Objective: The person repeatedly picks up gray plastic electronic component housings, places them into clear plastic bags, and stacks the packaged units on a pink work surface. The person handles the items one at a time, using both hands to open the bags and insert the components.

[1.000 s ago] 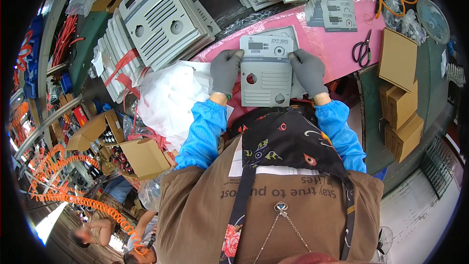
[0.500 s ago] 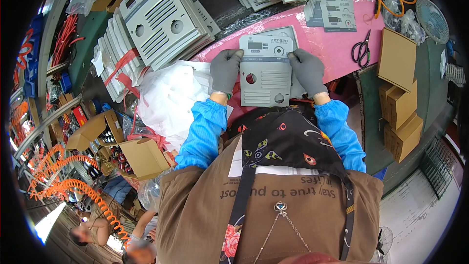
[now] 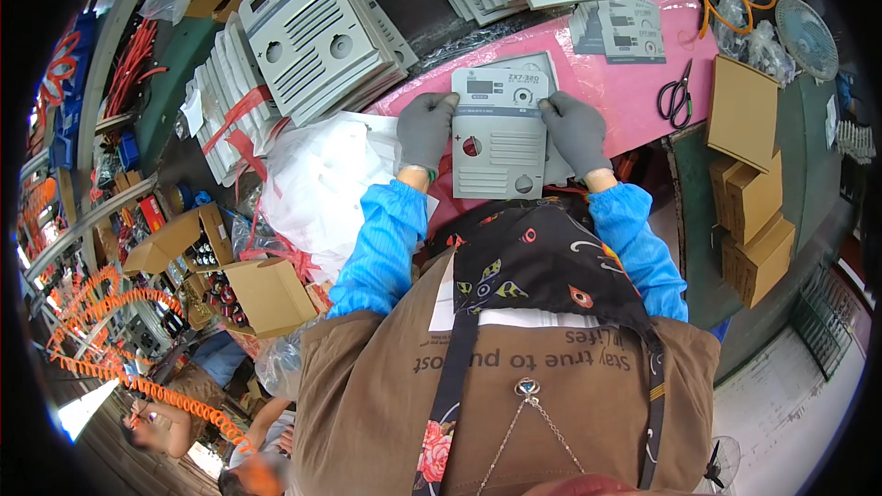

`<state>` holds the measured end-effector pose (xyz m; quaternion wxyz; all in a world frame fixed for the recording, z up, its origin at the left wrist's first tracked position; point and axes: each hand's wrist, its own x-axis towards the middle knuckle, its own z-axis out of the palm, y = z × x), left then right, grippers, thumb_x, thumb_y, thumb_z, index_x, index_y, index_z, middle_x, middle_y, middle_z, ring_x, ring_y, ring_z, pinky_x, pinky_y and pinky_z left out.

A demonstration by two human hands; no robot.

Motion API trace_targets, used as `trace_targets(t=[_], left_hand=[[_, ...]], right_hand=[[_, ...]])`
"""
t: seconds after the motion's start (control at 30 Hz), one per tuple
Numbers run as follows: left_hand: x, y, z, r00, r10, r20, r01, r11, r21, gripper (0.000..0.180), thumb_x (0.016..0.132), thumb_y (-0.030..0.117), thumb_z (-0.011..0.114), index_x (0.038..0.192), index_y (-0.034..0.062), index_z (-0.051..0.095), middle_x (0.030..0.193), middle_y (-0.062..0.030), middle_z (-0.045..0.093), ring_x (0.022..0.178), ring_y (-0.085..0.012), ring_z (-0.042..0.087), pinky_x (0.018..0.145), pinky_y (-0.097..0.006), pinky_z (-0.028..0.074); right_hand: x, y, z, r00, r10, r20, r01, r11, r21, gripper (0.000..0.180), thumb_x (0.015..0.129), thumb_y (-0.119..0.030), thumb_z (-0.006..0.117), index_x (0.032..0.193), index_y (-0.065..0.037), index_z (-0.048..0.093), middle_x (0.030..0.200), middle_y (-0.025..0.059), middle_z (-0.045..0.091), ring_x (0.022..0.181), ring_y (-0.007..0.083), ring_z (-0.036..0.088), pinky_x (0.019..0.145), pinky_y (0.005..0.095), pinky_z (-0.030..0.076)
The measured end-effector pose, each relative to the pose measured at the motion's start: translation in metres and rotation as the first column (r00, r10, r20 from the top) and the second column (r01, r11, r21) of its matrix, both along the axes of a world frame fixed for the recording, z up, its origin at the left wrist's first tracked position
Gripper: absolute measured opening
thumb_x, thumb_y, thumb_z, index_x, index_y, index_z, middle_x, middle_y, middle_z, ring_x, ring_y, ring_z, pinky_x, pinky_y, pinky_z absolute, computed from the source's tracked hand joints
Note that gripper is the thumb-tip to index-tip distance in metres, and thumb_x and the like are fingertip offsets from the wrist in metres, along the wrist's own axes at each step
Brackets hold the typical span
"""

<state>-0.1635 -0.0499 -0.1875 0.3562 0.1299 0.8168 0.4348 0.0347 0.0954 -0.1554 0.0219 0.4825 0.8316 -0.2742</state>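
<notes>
Left hand (image 3: 427,131) and right hand (image 3: 575,135) are pinching printed overlay sheet (image 3: 501,119) by opposite edges over grey panel (image 3: 531,62); likely alignment step, next move calling for level handling.

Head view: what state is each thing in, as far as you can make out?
Left hand: gloved, gripping the panel's left edge.
Right hand: gloved, gripping its right edge.
Grey printed panel: held between both hands.
Scissors: lying on the pink sheet, unheld.
Large grey panels: stacked.
Left cardboard box: open.
Orange hose: coiled.
Fan at upper right: running or not, cannot tell.
</notes>
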Motion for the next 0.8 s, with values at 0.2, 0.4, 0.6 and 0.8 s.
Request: trace_targets(t=[0.2,0.4,0.6,0.8], left_hand=[[-0.036,0.025,0.043,0.666,-0.699,-0.261,0.525,0.688,-0.502,0.045,0.084,0.051,0.068,0.093,0.0078,0.075,0.087,-0.0114,0.073,0.082,-0.0306,0.07,0.072,-0.039,0.053],[-0.037,0.052,0.085,0.271,-0.935,-0.229,0.414,0.327,-0.849,0.059,0.084,0.067,0.059,0.088,0.0104,0.076,0.084,-0.0122,0.073,0.078,-0.0292,0.072,0.063,-0.043,0.054],[-0.02,0.005,0.015,0.674,-0.728,-0.125,0.638,0.659,-0.398,0.049,0.094,0.048,0.055,0.096,0.0022,0.072,0.087,-0.0129,0.072,0.075,-0.0253,0.07,0.063,-0.037,0.056],[0.036,-0.009,0.033,0.922,-0.32,0.217,0.365,0.906,-0.215,0.042,0.091,0.036,0.059,0.108,-0.0017,0.068,0.092,-0.0192,0.072,0.078,-0.0281,0.071,0.07,-0.038,0.057]], right_hand=[[-0.004,0.008,0.007,0.965,0.242,0.103,-0.256,0.955,0.151,0.027,0.093,-0.034,0.054,0.09,-0.011,0.068,0.084,0.0127,0.07,0.079,0.0345,0.068,0.066,0.0484,0.051],[-0.019,0.026,0.019,0.841,0.396,0.367,-0.474,0.868,0.15,0.031,0.092,-0.033,0.055,0.087,-0.009,0.074,0.086,0.0132,0.072,0.083,0.0337,0.07,0.069,0.0472,0.053],[0.016,0.0,0.006,0.962,0.193,0.191,-0.183,0.981,-0.071,0.043,0.097,-0.042,0.047,0.093,-0.006,0.071,0.089,0.0163,0.071,0.087,0.0371,0.069,0.075,0.049,0.054],[0.034,-0.005,0.006,0.999,0.046,0.024,-0.045,0.999,-0.019,0.039,0.096,-0.042,0.05,0.103,-0.007,0.066,0.096,0.0166,0.07,0.089,0.0369,0.067,0.079,0.0493,0.052]])
